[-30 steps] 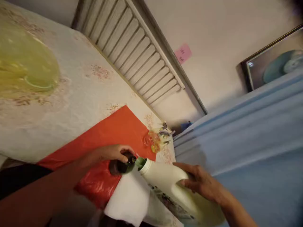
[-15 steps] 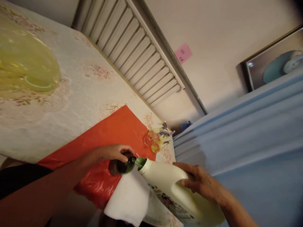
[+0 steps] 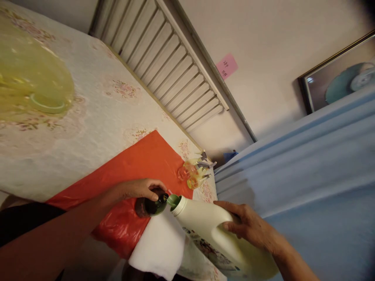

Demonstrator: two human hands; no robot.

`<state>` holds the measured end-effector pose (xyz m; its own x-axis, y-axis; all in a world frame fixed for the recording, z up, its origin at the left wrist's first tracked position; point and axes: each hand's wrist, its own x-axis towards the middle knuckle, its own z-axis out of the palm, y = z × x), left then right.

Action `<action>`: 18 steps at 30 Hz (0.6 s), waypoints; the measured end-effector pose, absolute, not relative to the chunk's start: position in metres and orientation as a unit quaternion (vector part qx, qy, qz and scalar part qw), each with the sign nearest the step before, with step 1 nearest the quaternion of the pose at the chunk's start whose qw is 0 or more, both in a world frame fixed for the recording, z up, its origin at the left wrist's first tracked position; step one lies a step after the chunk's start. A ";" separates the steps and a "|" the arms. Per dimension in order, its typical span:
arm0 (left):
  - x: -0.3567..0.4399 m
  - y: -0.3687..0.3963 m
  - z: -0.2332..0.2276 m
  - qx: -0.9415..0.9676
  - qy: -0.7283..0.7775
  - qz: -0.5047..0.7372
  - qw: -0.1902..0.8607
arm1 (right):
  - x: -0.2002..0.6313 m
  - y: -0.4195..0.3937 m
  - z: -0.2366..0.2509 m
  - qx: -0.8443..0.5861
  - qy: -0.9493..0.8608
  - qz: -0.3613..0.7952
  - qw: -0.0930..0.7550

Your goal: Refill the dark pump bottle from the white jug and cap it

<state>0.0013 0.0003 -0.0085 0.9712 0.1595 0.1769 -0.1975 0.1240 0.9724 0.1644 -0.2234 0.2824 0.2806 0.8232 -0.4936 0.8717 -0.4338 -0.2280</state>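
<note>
My left hand (image 3: 146,190) is wrapped round a small dark bottle (image 3: 146,207) that stands over the red plastic sheet (image 3: 143,156). My right hand (image 3: 249,226) grips a large pale jug (image 3: 205,218) with a printed label, tilted with its mouth toward the bottle. A green pouring spout (image 3: 174,201) sits in the jug's mouth, its tip at the neck of the bottle. Whether liquid is flowing I cannot make out. Beneath the bottle and jug lies a folded white towel (image 3: 161,246).
Several small clear spray bottles (image 3: 192,179) stand at the sheet's far corner. A large yellow translucent container (image 3: 35,78) rests on the flowered tablecloth (image 3: 96,117) at left. A metal rack (image 3: 166,58) runs along the wall; a blue curtain (image 3: 322,175) hangs at right.
</note>
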 end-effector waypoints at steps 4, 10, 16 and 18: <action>0.002 0.000 -0.009 0.652 -0.013 0.121 0.748 | 0.164 -0.224 0.283 0.801 0.532 -0.269 0.049; 0.000 -0.001 -0.005 0.638 -0.010 0.118 0.761 | 0.161 -0.222 0.284 0.803 0.527 -0.273 0.048; 0.000 -0.001 -0.004 0.644 -0.014 0.124 0.755 | 0.160 -0.222 0.284 0.809 0.520 -0.268 0.055; 0.000 -0.001 -0.005 0.647 -0.011 0.122 0.753 | 0.159 -0.222 0.285 0.809 0.520 -0.268 0.055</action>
